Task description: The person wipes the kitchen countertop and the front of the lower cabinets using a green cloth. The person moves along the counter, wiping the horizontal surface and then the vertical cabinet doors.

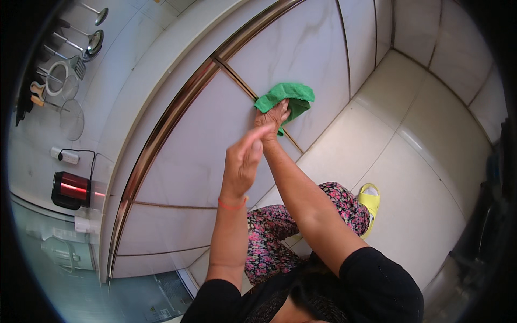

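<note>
A green cloth [284, 96] lies bunched against a pale marble-patterned cabinet door [299, 48], beside the metal-trimmed seam between two doors. My right hand [274, 117] presses on the cloth, its fingers partly under the folds. Nearer to me, my left hand [244, 161], with a red string at the wrist, is raised close to the right wrist. It holds nothing, and its fingers look extended and close together, slightly blurred. A long bronze-coloured metal rail [173, 125] runs along the top of the doors.
Above the doors runs a white countertop edge [137, 93]. Ladles [95, 42], a slotted turner [77, 66] and strainers [72, 119] hang on the wall. A red and black appliance [72, 190] is near a power strip [65, 155]. Pale floor tiles [404, 177] lie below, with a yellow slipper [369, 202] on my foot.
</note>
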Available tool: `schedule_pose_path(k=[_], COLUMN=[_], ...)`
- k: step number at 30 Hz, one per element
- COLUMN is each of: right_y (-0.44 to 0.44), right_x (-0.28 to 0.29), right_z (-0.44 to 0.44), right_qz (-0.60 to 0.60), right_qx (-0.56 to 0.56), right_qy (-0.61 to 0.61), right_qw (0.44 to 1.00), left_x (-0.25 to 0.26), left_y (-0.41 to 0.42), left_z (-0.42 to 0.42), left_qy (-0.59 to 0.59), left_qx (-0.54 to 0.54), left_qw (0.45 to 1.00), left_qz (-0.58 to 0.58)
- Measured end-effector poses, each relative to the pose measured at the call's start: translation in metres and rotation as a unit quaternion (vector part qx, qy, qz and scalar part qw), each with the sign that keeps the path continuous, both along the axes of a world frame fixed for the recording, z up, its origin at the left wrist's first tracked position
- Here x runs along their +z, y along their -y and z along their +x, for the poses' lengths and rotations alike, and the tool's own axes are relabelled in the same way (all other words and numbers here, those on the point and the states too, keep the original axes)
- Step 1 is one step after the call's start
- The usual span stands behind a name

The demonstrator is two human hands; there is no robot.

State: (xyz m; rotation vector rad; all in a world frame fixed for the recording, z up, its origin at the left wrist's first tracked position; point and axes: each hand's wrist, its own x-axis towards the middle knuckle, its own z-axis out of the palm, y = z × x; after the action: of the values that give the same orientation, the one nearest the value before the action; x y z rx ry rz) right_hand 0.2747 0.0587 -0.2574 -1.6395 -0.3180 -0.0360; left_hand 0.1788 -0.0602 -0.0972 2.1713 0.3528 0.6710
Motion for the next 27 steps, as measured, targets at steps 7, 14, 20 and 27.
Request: schedule_pose_path(k=[7, 14, 20, 27], right_y=[0.013, -0.011, 0.033, 0.006], right_x=[-0.005, 0.009, 0.139, 0.144], right_z=[0.025, -0.004, 0.014, 0.080], right_qz=[0.039, 0.006, 0.156, 0.018], right_qx=[-0.016, -0.097, -0.009, -0.104], right_qy=[-0.230, 0.088, 0.300, 0.278], right_qw=[0.972, 0.991, 0.941, 0.955], left_x=[-0.007, 0.006, 0.017, 0.022], left_y=[0.030, 0.065, 0.066, 0.075], left_z=[-0.014, -0.013, -0.037, -0.042], left_qy=[-0.057, 0.029, 0.038, 0.064], left_qx=[-0.051, -0.174, -0.168, -0.178], left_qw=[0.962, 0.940, 0.938, 0.936], left_qz=[0.261, 0.291, 0.301, 0.298])
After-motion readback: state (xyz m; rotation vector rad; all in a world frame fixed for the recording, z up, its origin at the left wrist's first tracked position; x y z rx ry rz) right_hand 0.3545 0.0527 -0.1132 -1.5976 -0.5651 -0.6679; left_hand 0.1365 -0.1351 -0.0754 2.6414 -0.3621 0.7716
